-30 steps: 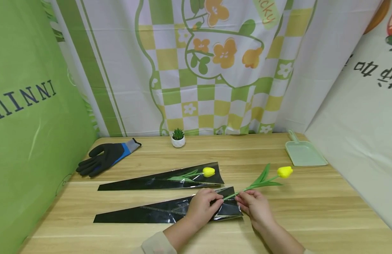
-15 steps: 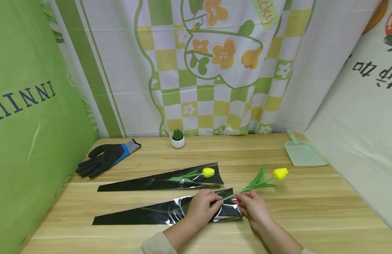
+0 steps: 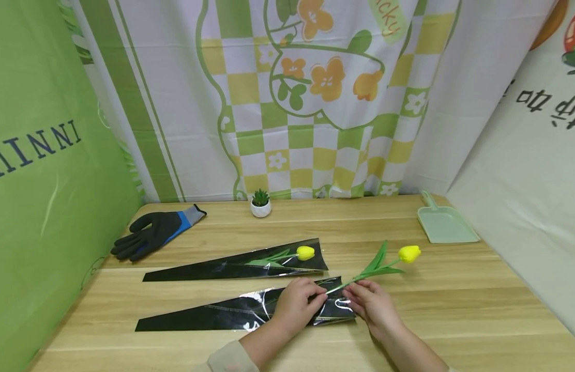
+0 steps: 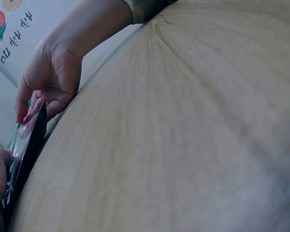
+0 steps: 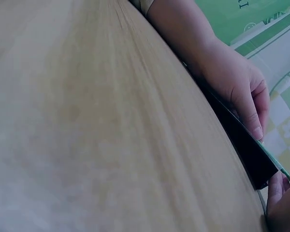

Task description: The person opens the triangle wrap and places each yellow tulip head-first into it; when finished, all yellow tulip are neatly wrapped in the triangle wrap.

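A yellow tulip (image 3: 409,253) with green leaves lies slantwise at the mouth of the nearer black flower sleeve (image 3: 185,317), its bloom out to the right. My left hand (image 3: 298,304) rests over the sleeve, thumb and forefinger pinching the lower stem (image 5: 264,144). Just right of it, my right hand (image 3: 375,305) pinches the stem at the sleeve's mouth, with its fingertips against the clear film (image 4: 25,137). The stem's tip is hidden behind my left fingers. Behind this sleeve, a second sleeve (image 3: 190,269) holds another yellow tulip (image 3: 305,253).
A black and blue work glove (image 3: 152,233) lies at the table's left side. At the back stands a small potted succulent (image 3: 261,203). A pale green dustpan (image 3: 448,226) lies at the back right. Printed curtains (image 3: 306,129) enclose the wooden table (image 3: 408,330).
The tulip has slid a little left and down toward the sleeve, shortening the stem between bloom and left hand. My right hand has shifted slightly left; the left hand stays in place.
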Demonstrator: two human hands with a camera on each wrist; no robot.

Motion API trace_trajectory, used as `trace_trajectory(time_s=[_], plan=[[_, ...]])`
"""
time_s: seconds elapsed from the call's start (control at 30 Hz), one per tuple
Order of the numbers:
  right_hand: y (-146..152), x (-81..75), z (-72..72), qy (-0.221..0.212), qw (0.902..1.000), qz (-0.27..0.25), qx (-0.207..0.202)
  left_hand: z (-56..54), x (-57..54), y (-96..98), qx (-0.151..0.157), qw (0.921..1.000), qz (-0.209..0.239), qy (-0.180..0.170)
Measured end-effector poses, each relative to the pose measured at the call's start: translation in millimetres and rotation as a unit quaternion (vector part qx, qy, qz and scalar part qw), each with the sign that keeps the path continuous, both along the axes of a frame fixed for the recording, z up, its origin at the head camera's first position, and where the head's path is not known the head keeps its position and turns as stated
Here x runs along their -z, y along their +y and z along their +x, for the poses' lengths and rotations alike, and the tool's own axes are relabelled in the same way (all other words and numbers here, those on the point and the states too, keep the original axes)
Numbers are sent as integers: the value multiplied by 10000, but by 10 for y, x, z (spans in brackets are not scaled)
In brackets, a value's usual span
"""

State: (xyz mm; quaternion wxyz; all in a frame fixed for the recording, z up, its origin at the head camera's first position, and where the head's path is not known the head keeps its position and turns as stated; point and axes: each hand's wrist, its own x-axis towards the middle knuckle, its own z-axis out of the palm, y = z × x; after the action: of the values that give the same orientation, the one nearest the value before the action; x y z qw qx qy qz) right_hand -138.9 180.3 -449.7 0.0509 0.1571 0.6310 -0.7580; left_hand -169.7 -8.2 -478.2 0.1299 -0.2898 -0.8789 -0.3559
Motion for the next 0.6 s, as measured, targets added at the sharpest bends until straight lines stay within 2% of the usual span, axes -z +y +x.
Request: trace_trajectory(time_s=[0.43, 0.6], plan=[[193, -58, -6, 273, 9969, -269, 688, 5, -13, -2, -12, 9999, 31, -161], [293, -66, -34, 325, 9953, -147, 903, 6, -18, 0, -10, 9998, 9, -187]])
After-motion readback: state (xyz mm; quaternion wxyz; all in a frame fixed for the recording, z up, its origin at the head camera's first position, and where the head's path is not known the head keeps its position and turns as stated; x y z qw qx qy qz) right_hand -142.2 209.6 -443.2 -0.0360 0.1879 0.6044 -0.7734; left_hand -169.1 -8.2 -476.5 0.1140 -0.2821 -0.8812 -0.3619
